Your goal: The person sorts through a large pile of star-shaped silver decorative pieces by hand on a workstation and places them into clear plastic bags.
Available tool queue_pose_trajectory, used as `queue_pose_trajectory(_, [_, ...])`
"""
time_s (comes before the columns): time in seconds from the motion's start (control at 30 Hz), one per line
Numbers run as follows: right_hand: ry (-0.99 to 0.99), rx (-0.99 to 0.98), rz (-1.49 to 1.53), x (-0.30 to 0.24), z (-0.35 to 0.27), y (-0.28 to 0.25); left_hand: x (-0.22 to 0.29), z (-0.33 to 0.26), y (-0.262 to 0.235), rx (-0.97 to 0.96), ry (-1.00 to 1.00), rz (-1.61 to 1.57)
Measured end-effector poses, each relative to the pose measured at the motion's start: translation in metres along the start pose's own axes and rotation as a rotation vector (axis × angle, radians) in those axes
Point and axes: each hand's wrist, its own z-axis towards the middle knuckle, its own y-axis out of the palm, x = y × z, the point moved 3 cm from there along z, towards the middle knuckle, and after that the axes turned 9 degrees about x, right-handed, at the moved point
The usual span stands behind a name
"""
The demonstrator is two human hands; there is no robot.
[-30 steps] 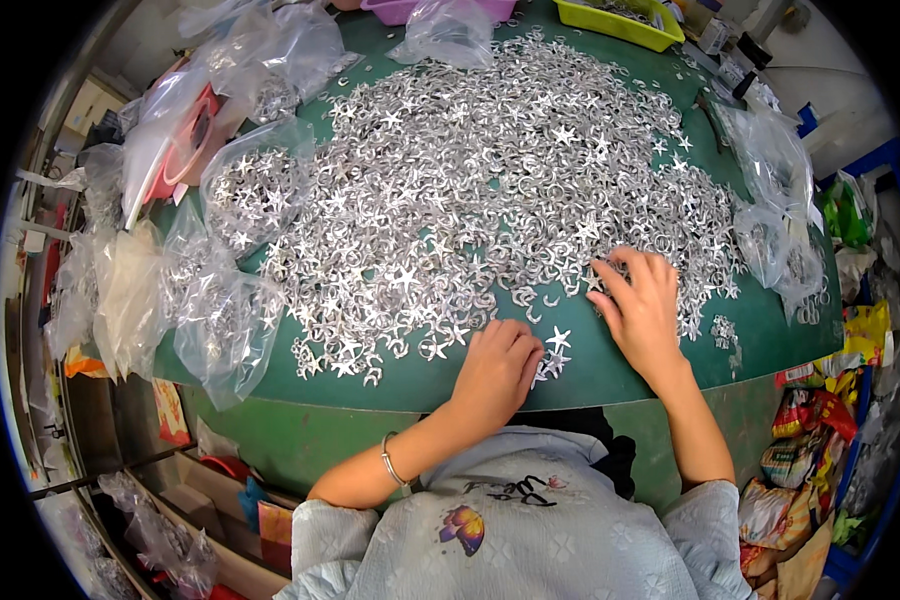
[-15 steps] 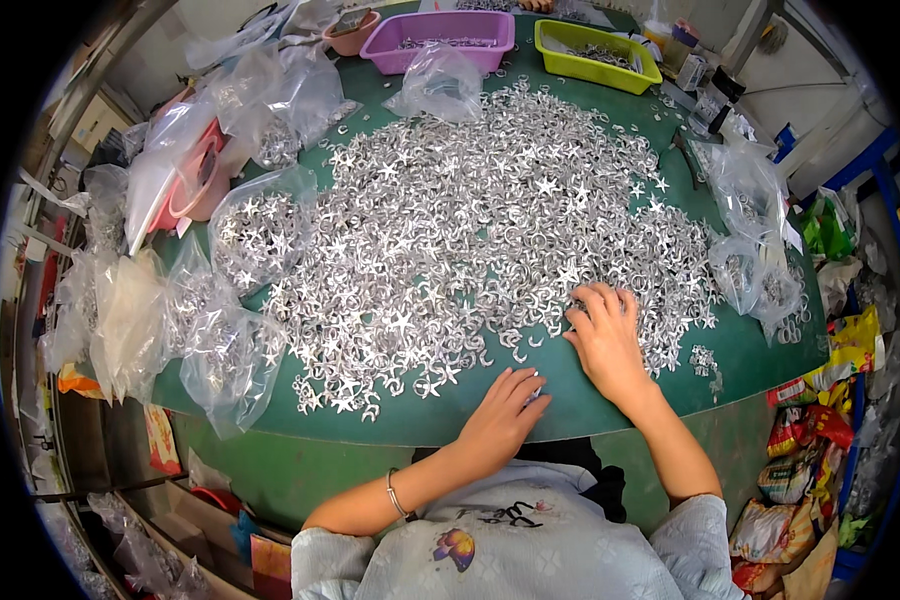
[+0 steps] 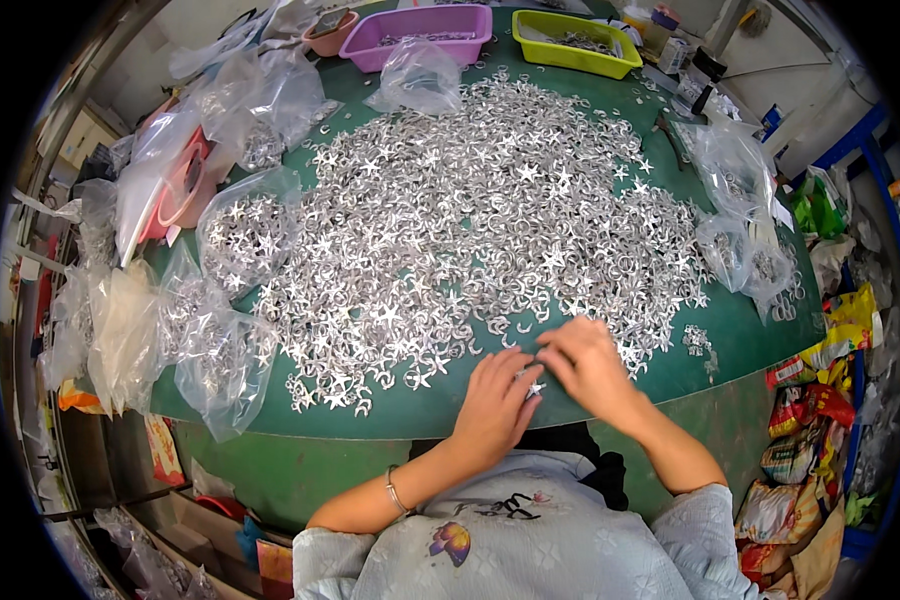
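Head view, both hands' grip pinching star piece [image 3: 536, 388]

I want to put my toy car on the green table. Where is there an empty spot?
Bare green shows along the near table edge, left of the left hand, and on the right between the right hand and the snack packets. The middle is crowded with silver stars; plastic bags line the left.

You've got a purple tray [image 3: 432, 30] at the bench's [image 3: 410, 410] far edge, green tray [image 3: 573, 45] right of it, clear bags [image 3: 220, 350] along the bench's left side.
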Motion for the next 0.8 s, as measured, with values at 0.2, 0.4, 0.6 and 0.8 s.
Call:
queue_pose_trajectory(0.2, [0.020,0.195,-0.510,0.036,0.033,-0.024,0.002,-0.003,0.010,-0.172,0.130,0.142])
queue_pose_trajectory(0.4, [0.038,0.232,-0.389,0.039,0.033,-0.028,-0.001,-0.004,0.007,-0.172,0.076,0.097])
queue_pose_trajectory(0.6, [0.109,0.238,-0.118,0.026,0.022,-0.032,-0.001,0.000,0.000,-0.035,0.000,0.030])
queue_pose_trajectory(0.8, [0.008,-0.298,-0.004,-0.002,-0.001,-0.006,0.005,0.007,0.002,0.013,-0.027,-0.024])
